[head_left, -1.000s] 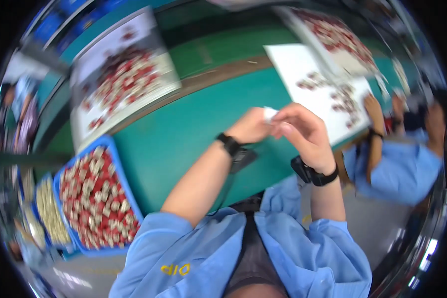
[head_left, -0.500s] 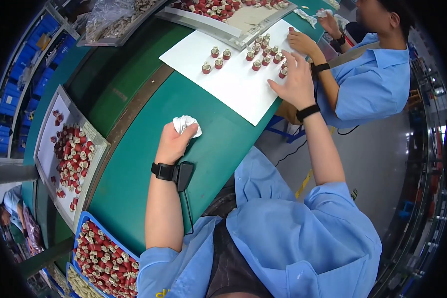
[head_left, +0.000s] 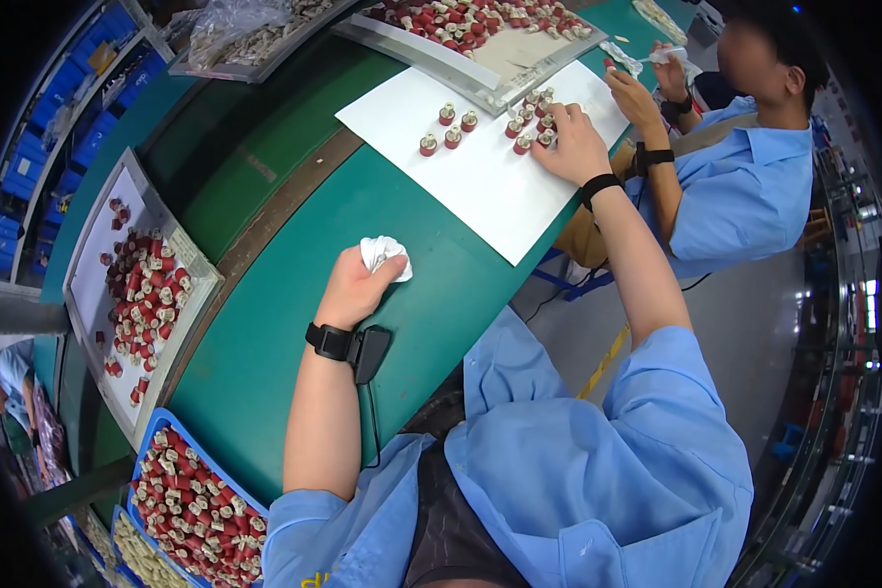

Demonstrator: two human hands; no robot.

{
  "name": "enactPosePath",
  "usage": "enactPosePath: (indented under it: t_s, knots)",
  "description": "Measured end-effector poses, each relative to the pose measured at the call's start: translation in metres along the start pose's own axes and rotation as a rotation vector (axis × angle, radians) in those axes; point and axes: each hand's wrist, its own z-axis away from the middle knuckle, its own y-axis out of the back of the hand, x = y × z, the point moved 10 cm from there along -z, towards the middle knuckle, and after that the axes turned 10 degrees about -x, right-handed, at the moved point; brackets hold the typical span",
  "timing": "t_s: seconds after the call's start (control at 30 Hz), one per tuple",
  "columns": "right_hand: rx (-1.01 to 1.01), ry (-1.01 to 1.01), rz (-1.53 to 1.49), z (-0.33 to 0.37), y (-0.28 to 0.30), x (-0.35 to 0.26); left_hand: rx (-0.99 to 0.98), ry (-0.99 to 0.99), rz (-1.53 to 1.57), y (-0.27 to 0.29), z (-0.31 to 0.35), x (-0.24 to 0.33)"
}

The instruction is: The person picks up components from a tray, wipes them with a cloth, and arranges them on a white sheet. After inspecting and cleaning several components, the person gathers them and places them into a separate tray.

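Observation:
A crumpled white cloth (head_left: 386, 257) is gripped in my left hand (head_left: 355, 289), held over the green tabletop. My right hand (head_left: 576, 149) rests at a cluster of small red parts with pale metal tops (head_left: 522, 125) on a white sheet (head_left: 480, 186). Its fingers and thumb are bent and apart, cupped against the right side of the cluster. The fingertips partly hide the nearest parts. Several more of these upright parts (head_left: 453, 137) stand separately to the left on the sheet.
A tray (head_left: 480, 83) heaped with similar parts lies beyond the sheet. Another tray (head_left: 181, 240) and a blue basket (head_left: 157, 423) of parts are at left. On the right, a co-worker (head_left: 745, 186) in a blue shirt holds a red part and something white.
My right hand has moved in against the parts, its fingers less spread. The cluster looks more tightly bunched. My left hand still holds the cloth. The view has shifted slightly.

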Motion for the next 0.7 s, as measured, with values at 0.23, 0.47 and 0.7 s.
enactPosePath:
  t_s: [0.23,0.47,0.7]
  knots:
    - [0.0,-0.084,0.005,-0.002,-0.001,0.004,0.002,-0.007,-0.025,0.001,0.001,0.002]
    - [0.027,-0.1,0.005,-0.002,-0.002,0.007,0.0,-0.027,-0.026,-0.002,-0.001,0.0]
    - [0.201,-0.032,-0.156,0.009,0.004,0.027,0.029,-0.054,-0.03,0.0,0.0,0.002]
